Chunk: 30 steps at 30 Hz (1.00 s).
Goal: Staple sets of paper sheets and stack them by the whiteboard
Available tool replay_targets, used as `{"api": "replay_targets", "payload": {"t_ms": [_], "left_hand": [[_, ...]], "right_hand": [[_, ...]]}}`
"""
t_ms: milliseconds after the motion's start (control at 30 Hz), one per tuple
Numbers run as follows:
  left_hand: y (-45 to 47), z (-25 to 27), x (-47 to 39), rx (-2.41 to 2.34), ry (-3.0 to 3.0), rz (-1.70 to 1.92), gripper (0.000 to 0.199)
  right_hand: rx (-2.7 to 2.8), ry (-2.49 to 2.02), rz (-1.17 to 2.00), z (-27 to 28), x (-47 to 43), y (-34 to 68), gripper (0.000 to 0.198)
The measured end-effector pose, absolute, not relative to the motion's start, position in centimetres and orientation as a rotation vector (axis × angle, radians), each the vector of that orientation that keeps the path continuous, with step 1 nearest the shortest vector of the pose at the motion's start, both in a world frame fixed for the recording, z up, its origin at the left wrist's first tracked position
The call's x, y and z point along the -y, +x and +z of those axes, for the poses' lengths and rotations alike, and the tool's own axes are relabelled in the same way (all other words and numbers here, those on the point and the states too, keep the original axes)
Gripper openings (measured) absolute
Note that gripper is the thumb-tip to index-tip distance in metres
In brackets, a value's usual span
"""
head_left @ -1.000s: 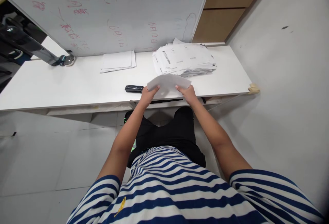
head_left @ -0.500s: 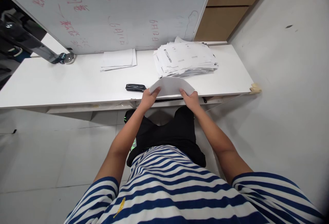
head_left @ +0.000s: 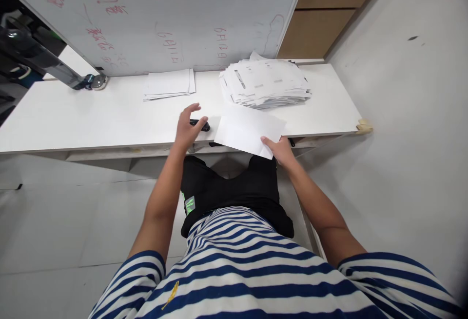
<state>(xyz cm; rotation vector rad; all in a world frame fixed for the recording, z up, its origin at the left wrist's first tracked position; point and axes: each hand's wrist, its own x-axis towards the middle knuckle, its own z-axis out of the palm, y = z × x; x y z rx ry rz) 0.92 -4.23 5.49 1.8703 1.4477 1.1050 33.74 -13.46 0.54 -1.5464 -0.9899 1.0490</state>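
Note:
My right hand [head_left: 281, 150] grips white paper [head_left: 249, 129] by its near right corner, thumb on top. The paper slants over the front edge of the white desk [head_left: 91, 119]; whether it is one sheet or several I cannot tell. Over a black stapler [head_left: 203, 125] hovers my left hand [head_left: 189, 123], fingers apart and curved, with nothing in it. It hides part of the stapler, and I cannot tell whether it touches it.
A thick, uneven stack of printed papers [head_left: 268, 82] lies at the back right of the desk. Further left is a thin pile of white sheets [head_left: 170, 84]. Behind stands a whiteboard [head_left: 175, 11] with red writing. A clear tube-like object [head_left: 47, 60] leans at the far left.
My left hand has let go of the paper and moved left to the stapler. The paper, now in my right hand alone, has flattened out and turned.

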Motion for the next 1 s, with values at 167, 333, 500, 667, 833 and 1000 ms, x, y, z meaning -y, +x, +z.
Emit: {"api": "replay_targets", "payload": {"t_ms": [167,333,500,667,833,1000], "left_hand": [[-3.3,3.6,0.5,-1.480,1.982,0.689,0.042],[-3.0,2.0,0.2,-1.530,1.988,0.667,0.030],[-2.8,1.7,0.6,-1.519,2.027,0.700,0.030],[-2.8,1.6,1.1,-1.531,2.011,0.724,0.030],[-2.9,2.3,1.6,-1.479,1.974,0.702,0.031],[-2.4,3.8,1.4,-1.515,1.927,0.640,0.031]], "right_hand": [[0.747,-1.515,1.419,-1.0,14.3,32.3,0.042],[0.735,-1.463,1.525,-1.4,14.1,30.3,0.036],[0.764,-1.514,1.547,-1.3,13.5,29.9,0.032],[0.799,-1.524,1.596,-0.8,12.6,29.7,0.031],[0.846,-1.542,1.605,-0.4,11.8,28.9,0.029],[0.827,-1.537,1.649,-0.8,11.7,28.8,0.032]]}}
